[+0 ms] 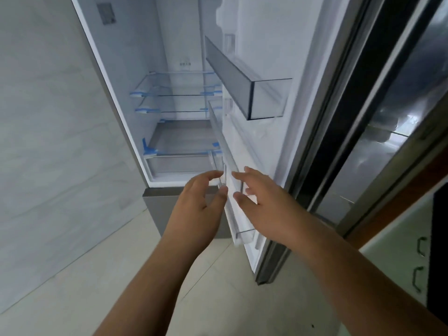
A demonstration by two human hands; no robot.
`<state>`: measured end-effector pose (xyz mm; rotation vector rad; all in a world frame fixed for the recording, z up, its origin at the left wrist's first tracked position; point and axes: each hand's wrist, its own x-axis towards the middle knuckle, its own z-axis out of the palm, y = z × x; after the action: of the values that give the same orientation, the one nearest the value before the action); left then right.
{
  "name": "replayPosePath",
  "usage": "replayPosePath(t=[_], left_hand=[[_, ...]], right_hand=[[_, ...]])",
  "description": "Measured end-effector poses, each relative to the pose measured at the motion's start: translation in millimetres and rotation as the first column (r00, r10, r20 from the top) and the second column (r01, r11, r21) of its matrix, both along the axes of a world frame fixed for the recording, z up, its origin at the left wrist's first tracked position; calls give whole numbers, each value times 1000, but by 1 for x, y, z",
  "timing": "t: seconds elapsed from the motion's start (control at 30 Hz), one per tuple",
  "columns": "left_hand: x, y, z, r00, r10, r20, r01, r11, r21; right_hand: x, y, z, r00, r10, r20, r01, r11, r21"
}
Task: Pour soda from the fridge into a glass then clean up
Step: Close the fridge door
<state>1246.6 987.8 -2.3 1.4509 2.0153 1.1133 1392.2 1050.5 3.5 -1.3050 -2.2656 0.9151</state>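
Open fridge (169, 57), no soda in sight: the left hand (201, 202) and right hand (261, 202), both empty with fingers loosely spread, flank the lower door shelf (218, 132). Best to spot the drink first, then lift it upright. The wall sticker (106, 13) is unreadable.

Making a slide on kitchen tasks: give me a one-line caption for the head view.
Left hand and right hand reach toward the lower door bin of the open fridge.
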Motion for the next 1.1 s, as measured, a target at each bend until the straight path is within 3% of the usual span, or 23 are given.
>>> replayPosePath(t=[0.13, 0.53, 0.7, 0.87, 1.1], left_hand=[[3, -7, 5, 993, 102, 61, -106, 992, 67], [3, -27, 17, 973, 225, 52, -231, 943, 240], [4, -33, 19, 975, 220, 36, -223, 949, 222], [4, -38, 18, 976, 218, -20, -212, 962, 171], [-12, -45, 11, 950, 311, -13, -304, 936, 175]], right_hand=[[1, -13, 3, 996, 92, 3, -92, 992, 87], [-3, -30, 4, 963, 248, -104, -240, 967, 87], [-1, -29, 11, 960, 220, -174, -197, 970, 138], [2, -19, 18, 946, 85, -313, -19, 978, 209], [-11, -16, 18, 961, 204, -185, -188, 977, 99]])
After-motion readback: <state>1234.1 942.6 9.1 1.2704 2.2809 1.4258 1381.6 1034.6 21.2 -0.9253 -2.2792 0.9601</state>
